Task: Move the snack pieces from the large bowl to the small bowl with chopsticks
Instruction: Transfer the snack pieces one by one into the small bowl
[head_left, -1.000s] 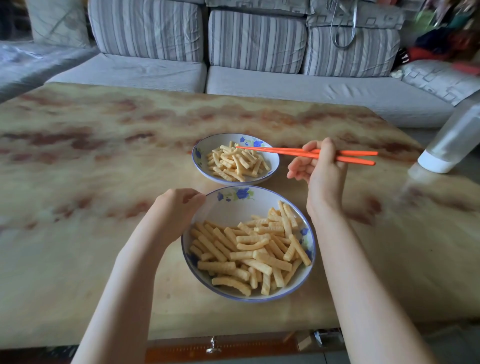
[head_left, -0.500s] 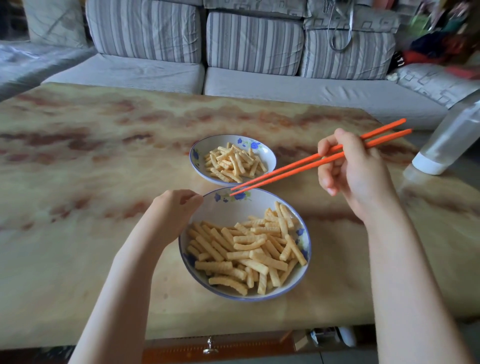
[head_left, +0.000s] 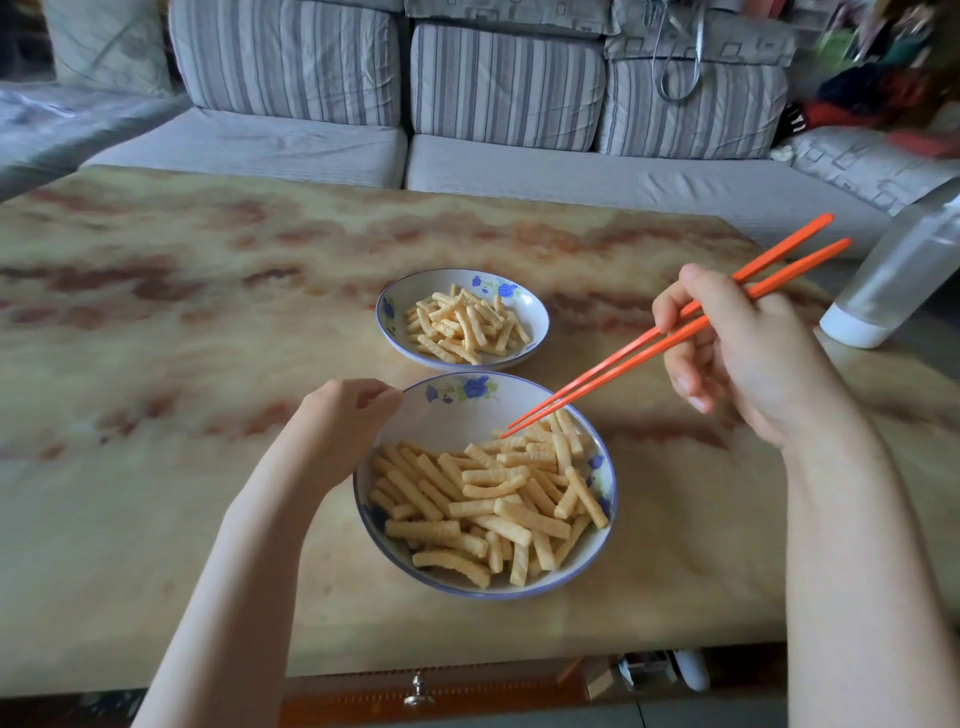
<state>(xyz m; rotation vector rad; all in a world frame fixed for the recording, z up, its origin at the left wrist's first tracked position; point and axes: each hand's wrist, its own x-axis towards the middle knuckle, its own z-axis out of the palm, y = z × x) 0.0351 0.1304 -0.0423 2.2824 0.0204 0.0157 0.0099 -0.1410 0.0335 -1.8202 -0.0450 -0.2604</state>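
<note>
The large bowl (head_left: 447, 410), white with blue flowers, sits near the table's front edge and holds many ridged yellow snack pieces (head_left: 498, 499). My left hand (head_left: 343, 415) grips its left rim. Just behind it stands the small bowl (head_left: 535, 317), with its own heap of snack pieces (head_left: 462, 325). My right hand (head_left: 743, 358) holds a pair of orange chopsticks (head_left: 639, 348). Their tips are close together and reach down to the pieces at the back of the large bowl, with nothing pinched between them.
A marbled tan table (head_left: 156, 364) carries both bowls. A clear bottle with a white cap (head_left: 893, 291) lies tilted at the right edge. A grey striped sofa (head_left: 467, 104) runs behind the table. A drawer knob (head_left: 418, 693) shows below the front edge.
My right hand swung the chopsticks from over the small bowl back toward me and to the right. Their tips have dropped into the large bowl. My left hand stayed on the rim.
</note>
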